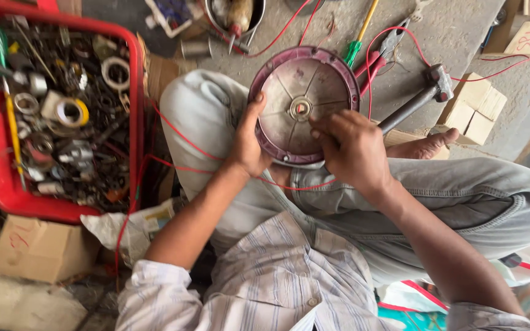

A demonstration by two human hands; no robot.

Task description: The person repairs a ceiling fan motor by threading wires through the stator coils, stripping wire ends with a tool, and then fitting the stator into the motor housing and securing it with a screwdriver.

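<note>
A round, dusty maroon motor cover point(295, 92) with a bearing hole at its centre rests over my lap. My left hand point(249, 144) grips its left rim, thumb on the face. My right hand point(354, 150) lies on the lower right of the disc, fingers curled near the centre hub; whether it pinches a small part is hidden. A thin red wire point(185, 144) runs across my knee and under both hands.
A red crate point(135, 92) of bearings, rings and metal parts stands at left. On the concrete floor ahead lie a hammer point(421, 98), red-handled pliers point(381, 52), a green screwdriver point(357, 43) and a metal bowl point(234, 18). Cardboard boxes point(473, 107) sit at right and lower left.
</note>
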